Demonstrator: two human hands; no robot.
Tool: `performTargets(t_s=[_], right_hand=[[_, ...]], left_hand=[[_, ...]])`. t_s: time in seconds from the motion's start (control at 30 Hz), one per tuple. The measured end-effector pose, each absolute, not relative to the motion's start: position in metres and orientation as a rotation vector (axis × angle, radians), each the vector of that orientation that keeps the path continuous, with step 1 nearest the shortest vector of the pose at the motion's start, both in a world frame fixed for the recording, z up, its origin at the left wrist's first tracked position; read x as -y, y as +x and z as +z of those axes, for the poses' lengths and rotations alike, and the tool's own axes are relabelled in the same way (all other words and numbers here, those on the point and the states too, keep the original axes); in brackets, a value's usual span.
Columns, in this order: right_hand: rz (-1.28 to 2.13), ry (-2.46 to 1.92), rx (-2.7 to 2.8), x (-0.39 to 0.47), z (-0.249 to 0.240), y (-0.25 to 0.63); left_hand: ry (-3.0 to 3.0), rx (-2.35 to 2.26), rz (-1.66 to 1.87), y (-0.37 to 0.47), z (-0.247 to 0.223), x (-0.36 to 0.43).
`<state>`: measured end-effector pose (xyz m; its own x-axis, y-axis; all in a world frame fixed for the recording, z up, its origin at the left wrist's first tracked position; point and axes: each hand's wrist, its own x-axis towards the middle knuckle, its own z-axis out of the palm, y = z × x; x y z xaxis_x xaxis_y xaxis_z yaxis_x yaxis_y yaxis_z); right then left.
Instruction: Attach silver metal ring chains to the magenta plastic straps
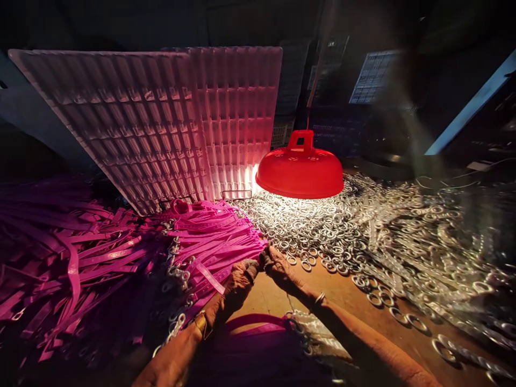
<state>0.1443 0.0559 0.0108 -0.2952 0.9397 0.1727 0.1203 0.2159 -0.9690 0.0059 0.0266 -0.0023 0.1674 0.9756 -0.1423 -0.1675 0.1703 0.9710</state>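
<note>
My left hand point(242, 277) is closed, its thumb and fingers drawn together at the right-hand ends of a spread of bright pink straps point(209, 236). Close beside it, my right hand point(279, 264) pinches with its fingertips at the tips of the same straps. Dark coverings wrap some fingers of both hands. What lies between the fingertips is too small and shaded to make out. Just beyond my right hand spreads a large heap of silvery metal rings point(310, 231), with a few loose rings at its near edge.
A red lamp shade point(300, 169) hangs low over the rings. Two ribbed plastic panels point(237, 118) stand behind the straps. More purple-pink straps point(72, 258) pile up on the left. Clear strips point(387, 258) lie at right on the brown tabletop point(330, 290). Straps and chain sit below my forearms.
</note>
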Motion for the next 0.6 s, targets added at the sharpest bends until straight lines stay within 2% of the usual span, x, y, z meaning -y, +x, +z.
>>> performTargets(t_s=[0.2,0.33,0.5,0.6], right_hand=[[1.14,-0.992,1.76,-0.064,0.016,0.149],[1.04,-1.013,1.989,-0.049,0.041,0.158],[1.231,-0.979,2.078,0.005,0.05,0.168],[1.313,-1.044,1.952,0.042,0.04,0.174]], left_hand=[[1.032,-1.078,1.026,0.003,0.006,-0.029],[0.937,-1.073,0.873,-0.008,0.034,-0.023],[0.98,-1.105,0.606,-0.014,0.084,-0.001],[1.036,-1.113,0.488,-0.011,0.092,0.018]])
